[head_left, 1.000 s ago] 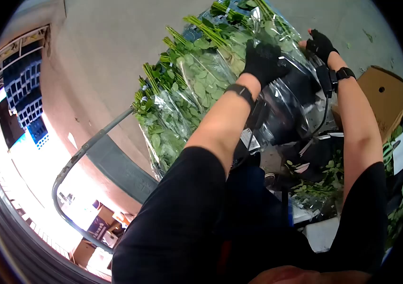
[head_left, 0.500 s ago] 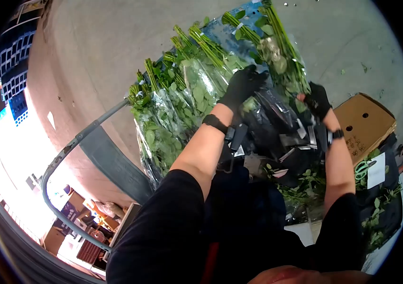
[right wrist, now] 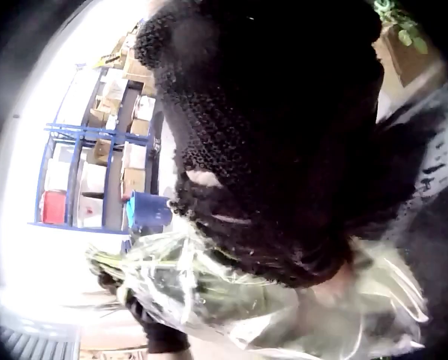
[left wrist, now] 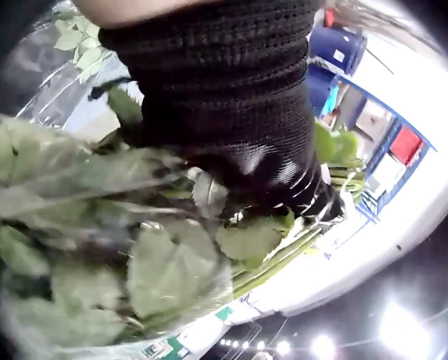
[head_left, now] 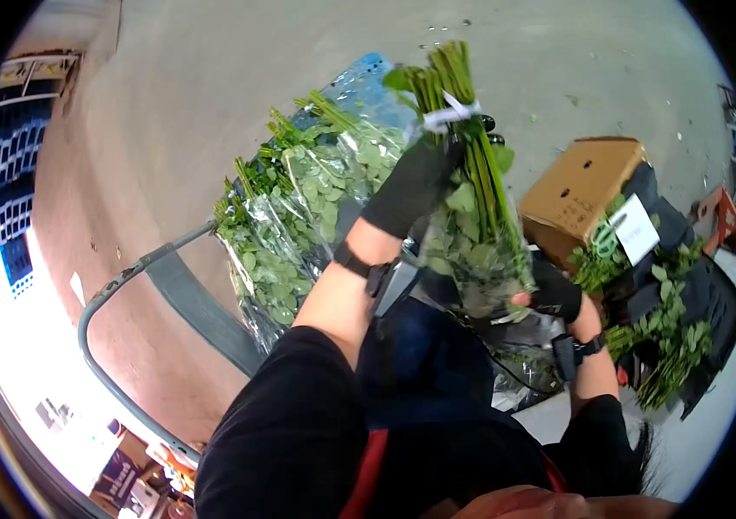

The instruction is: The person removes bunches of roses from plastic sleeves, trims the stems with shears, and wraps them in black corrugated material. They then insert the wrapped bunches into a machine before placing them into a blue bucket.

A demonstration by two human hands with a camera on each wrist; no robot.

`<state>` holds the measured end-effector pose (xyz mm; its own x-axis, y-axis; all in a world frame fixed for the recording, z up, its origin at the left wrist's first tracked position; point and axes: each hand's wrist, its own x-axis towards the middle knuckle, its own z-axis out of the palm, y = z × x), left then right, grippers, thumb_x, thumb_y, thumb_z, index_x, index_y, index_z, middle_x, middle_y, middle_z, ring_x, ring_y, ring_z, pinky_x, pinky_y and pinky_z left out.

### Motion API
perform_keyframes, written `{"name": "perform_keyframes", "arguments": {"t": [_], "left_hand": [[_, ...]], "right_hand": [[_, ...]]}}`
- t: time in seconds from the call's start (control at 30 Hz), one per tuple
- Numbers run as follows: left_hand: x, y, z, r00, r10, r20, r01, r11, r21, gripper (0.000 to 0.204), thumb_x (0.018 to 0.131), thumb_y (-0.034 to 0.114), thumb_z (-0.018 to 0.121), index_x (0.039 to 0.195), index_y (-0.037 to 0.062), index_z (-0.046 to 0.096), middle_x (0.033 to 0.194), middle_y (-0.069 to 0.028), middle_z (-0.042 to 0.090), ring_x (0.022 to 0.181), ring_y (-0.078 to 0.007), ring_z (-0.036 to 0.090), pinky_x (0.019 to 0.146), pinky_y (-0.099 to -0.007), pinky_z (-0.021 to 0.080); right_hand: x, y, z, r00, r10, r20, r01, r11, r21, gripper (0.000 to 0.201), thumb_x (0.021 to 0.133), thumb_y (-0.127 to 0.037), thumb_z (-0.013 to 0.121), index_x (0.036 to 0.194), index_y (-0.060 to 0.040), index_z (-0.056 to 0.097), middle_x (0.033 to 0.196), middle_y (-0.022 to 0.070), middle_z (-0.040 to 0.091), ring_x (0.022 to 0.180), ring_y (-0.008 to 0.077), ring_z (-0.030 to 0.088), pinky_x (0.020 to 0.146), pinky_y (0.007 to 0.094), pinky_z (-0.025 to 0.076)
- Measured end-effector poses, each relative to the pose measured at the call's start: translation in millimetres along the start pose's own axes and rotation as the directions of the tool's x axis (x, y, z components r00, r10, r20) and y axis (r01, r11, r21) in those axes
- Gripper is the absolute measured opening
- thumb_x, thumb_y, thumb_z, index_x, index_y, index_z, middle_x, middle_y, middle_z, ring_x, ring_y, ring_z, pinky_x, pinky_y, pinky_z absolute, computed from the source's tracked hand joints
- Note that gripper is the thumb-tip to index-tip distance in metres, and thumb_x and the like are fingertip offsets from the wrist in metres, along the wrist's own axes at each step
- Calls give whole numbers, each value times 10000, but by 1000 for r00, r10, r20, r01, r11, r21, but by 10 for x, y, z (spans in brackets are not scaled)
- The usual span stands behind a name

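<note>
"Where's the leafy green bunch in clear plastic point(head_left: 465, 232)?"

"Between both hands: the black-gloved left hand point(head_left: 411, 183) grips stems near the white tie point(head_left: 452, 113); the black-gloved right hand point(head_left: 556, 294) pinches the wrapped end."

"Handling?"

"Probably light, stiff-stemmed, slippery-wrapped, easily bruised leaves. Best held near the tie."

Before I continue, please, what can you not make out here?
- Head view: lower end of the held bunch, covered by plastic wrap and right hand.
- Head view: writing on the cardboard box, too small.
- Left wrist view: left hand's grip, behind glove and leaves.
</note>
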<state>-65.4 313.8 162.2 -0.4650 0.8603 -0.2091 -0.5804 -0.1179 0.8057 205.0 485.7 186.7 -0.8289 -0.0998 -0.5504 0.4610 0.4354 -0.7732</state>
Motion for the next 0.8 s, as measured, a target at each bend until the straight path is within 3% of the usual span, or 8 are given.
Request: {"name": "perform_keyframes", "arguments": {"t": [0.1, 0.2, 0.23, 0.33, 0.4, 0.43, 0.6, 0.8], "left_hand": [[-483, 312, 672, 946, 38, 321, -53, 998, 38, 545, 730, 95, 731, 1218, 32, 496, 1145, -64, 572, 1024, -156, 538, 856, -307, 458], [-919, 269, 1209, 940, 57, 338, -155, 950, 271, 533, 731, 69, 736, 1208, 28, 502, 1096, -65, 601, 982, -154, 574, 850, -314, 476], [-1037, 245, 1388, 938, 84, 336, -207, 914, 349, 528, 732, 46, 736, 1206, 30, 505, 1085, -58, 608, 969, -150, 583, 843, -320, 488], [-1371, 170, 1954, 872, 129, 472, -361, 821, 443, 429, 727, 92, 738, 1119, 24, 578, 1027, -84, 638, 923, -181, 609, 799, -327, 487], [-1568, -1, 2313, 779, 145, 610, -533, 664, 524, 353, 730, 162, 732, 1042, 33, 628, 990, -122, 646, 902, -237, 622, 768, -342, 481], [-1675, -109, 2463, 797, -18, 604, -378, 765, 521, 354, 732, 219, 731, 1028, 48, 638, 969, -131, 652, 880, -260, 629, 752, -348, 479], [-2297, -434, 3201, 648, -13, 762, -715, 337, 613, 369, 708, 306, 739, 944, 45, 628, 838, -170, 641, 760, -303, 623, 682, -376, 476], [-2998, -1483, 3599, 340, -674, 655, -815, 136, 563, 490, 619, 450, 721, 862, 34, 632, 788, -186, 638, 732, -373, 621, 621, -433, 487]], "right_hand": [[-400, -213, 420, 998, -60, -8, 59, 948, 313, 776, 733, -354, 755, 1317, 2, 389, 1287, 162, 466, 1204, 293, 432, 1022, 371, 323], [-885, -212, 855, 958, -107, -266, 73, 988, -132, 717, 741, -313, 738, 1298, -6, 408, 1267, 160, 463, 1173, 283, 449, 1007, 378, 340], [-1095, -229, 974, 888, -181, -423, -13, 909, -417, 667, 739, -302, 735, 1260, 1, 448, 1221, 162, 493, 1141, 285, 471, 985, 381, 358], [-1783, -1110, 794, 558, -122, -821, 220, 975, 5, 411, 708, -145, 735, 1067, -15, 582, 931, 134, 615, 838, 273, 599, 729, 369, 467], [-2261, -1450, 780, 322, -374, -870, 64, 925, -374, 329, 686, -82, 745, 982, -26, 612, 799, 123, 619, 724, 289, 598, 642, 363, 466], [-2489, -1584, 775, 312, -525, -792, -16, 831, -556, 298, 684, -80, 749, 947, -25, 621, 773, 121, 618, 714, 300, 597, 631, 369, 462], [-3686, -1314, 1481, 449, -360, -818, -296, 804, -516, 71, 792, -103, 650, 811, -38, 628, 713, 128, 612, 638, 299, 585, 566, 370, 446], [-5515, -214, 2887, -240, 283, -928, -273, 898, 345, 148, 863, -99, 576, 739, -19, 589, 653, 85, 583, 598, 185, 560, 557, 297, 435]]}}
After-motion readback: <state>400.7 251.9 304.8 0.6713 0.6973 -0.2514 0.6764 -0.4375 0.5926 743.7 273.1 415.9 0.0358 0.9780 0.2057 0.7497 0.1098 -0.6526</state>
